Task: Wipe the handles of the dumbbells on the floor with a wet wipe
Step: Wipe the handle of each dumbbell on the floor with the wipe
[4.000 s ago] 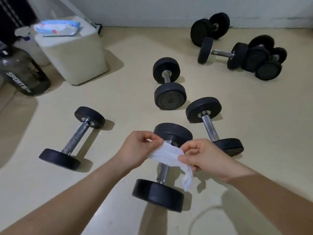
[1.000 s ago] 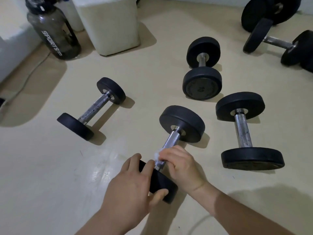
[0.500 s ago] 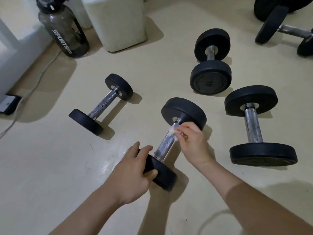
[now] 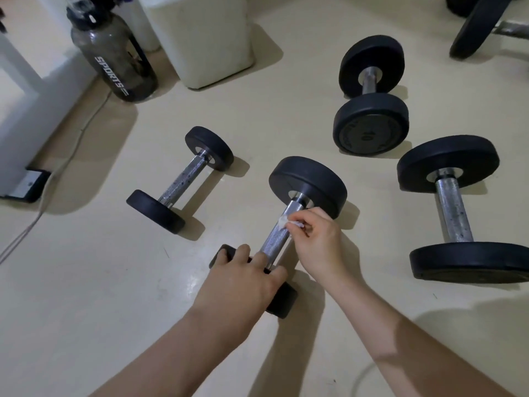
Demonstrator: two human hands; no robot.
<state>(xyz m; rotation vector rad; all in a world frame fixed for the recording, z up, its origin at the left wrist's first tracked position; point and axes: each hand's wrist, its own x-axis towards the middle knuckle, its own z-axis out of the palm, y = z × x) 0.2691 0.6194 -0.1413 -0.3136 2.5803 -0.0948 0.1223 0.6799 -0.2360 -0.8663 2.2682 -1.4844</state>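
Observation:
A black dumbbell [image 4: 307, 181] with a knurled steel handle [image 4: 279, 234] lies on the floor in the middle. My left hand [image 4: 243, 282] grips its near weight plate, fingers curled over the top. My right hand [image 4: 316, 242] pinches a crumpled white wet wipe [image 4: 284, 222] against the upper part of that handle. A smaller dumbbell [image 4: 180, 179] lies to the left. Two larger ones lie to the right, one nearby [image 4: 455, 207] and one farther back [image 4: 370, 96].
A dark sports bottle [image 4: 114, 58] and a white box [image 4: 200, 35] stand at the back left. A cable [image 4: 57, 173] runs along the floor at the left past a flat dark device [image 4: 25, 186]. Another dumbbell [image 4: 481, 27] shows at the top right.
My right hand has slid the wipe a little down the handle from the far plate. My left hand keeps its grip on the near plate. The view has moved closer.

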